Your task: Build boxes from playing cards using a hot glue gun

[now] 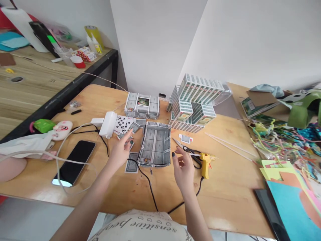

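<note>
A box folded from playing cards (155, 143) lies on the wooden table (225, 187) between my hands. My left hand (120, 150) reaches over loose cards (125, 125) left of the box, fingers pointing out and holding nothing I can see. A single face-down card (131, 163) lies just under it. My right hand (182, 168) hovers right of the box with fingers spread and loosely curled, holding nothing. Scissors (187, 150) and a yellow glue gun (205, 164) lie just right of that hand.
Stacked card-deck boxes (194, 102) and another card box (142, 105) stand behind. A phone (74, 162), white charger (108, 124), cables and a pink toy (61, 130) lie left. Coloured paper (288, 187) and craft scraps (281, 140) fill the right. Thin sticks (225, 142) lie past the glue gun.
</note>
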### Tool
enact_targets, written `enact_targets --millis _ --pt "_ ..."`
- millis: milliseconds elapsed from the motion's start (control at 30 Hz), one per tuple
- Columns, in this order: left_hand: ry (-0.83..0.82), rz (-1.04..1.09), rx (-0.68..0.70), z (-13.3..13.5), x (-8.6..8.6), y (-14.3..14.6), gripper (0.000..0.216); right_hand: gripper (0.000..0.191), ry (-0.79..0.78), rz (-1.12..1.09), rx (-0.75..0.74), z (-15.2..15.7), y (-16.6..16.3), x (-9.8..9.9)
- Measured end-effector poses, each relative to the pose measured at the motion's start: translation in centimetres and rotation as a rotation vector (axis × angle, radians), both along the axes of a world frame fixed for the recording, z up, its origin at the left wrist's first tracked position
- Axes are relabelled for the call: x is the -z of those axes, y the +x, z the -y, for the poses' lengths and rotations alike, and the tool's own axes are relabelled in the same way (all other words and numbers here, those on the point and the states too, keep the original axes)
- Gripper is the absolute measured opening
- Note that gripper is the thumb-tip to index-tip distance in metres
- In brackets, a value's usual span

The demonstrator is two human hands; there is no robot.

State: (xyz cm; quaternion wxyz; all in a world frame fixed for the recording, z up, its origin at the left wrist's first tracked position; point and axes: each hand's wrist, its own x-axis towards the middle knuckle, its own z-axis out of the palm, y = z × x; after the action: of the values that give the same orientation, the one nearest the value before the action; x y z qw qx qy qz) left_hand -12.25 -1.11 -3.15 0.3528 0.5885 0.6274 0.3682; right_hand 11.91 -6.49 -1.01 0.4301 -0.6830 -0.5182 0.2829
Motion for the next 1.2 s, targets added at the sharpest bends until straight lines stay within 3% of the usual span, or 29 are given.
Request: enact_targets --millis 133,300,467,700,800,1000,1200 --pt "-0.151 0.204 0.102 2.1 1.0 2.0 0.051 0.043 -0.059 -0.081 -0.014 1.4 -0.7 2.0" --pt "-0.199 0.323 0.007 2.8 1.7 3.6 0.049 0.048 -0.108 -0.264 -0.108 1.3 -1.8 4.2" --pt "-0.295 0.509 -0.046 2.2 1.4 3.4 0.049 0.045 -0.114 -0.404 -0.08 0.6 -1.7 3.8" --pt "-0.171 0.794 0.064 2.2 -0.4 2.7 0.069 0.045 0.078 -0.446 -0.096 1.1 -0.8 3.4" --pt "-0.118 0.78 0.088 1.8 -1.0 2.8 0.079 0.039 0.156 -0.442 -0.115 0.9 -0.6 3.6" --pt "-0.109 0.708 0.234 1.3 -2.2 2.9 0.089 0.023 0.165 -0.471 -0.132 0.5 -0.1 3.1" --pt "-0.003 0.633 0.284 2.4 -2.5 3.0 0.098 0.029 0.118 -0.509 -0.138 0.5 0.2 2.7"
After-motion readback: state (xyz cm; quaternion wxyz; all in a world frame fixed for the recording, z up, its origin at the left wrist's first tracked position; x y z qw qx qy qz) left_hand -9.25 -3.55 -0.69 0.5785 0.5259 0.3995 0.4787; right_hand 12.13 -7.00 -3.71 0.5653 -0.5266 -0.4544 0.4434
